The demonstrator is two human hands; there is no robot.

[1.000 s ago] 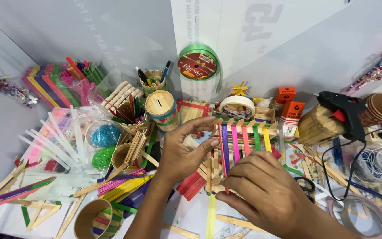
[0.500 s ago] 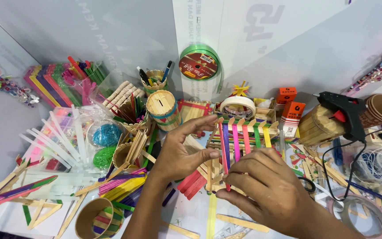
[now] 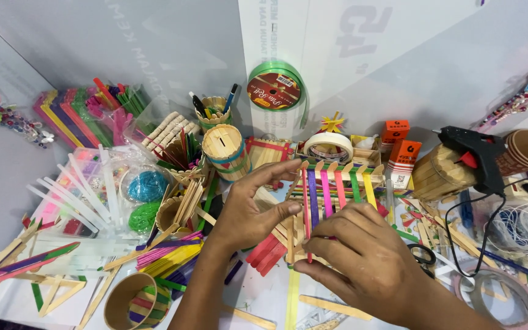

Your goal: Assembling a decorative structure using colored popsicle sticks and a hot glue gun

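The left hand [image 3: 249, 211] pinches the near left edge of a frame of coloured craft sticks [image 3: 334, 189], thumb and forefinger closed on a plain wooden stick. The right hand [image 3: 362, 263] sits just in front of the frame, its fingers clenched around the lower end of a red stick. The frame lies at the middle of the cluttered table, its pink, purple, green and yellow slats running toward the wall.

Behind it, a roll of green ribbon [image 3: 274, 90] with a round red label leans on the white wall. Two small orange boxes [image 3: 399, 153] stand to the right, beside a black glue gun [image 3: 481, 156]. A roll of masking tape [image 3: 332, 145] lies just behind the frame, and a striped round stick pot [image 3: 226, 150] stands to its left.
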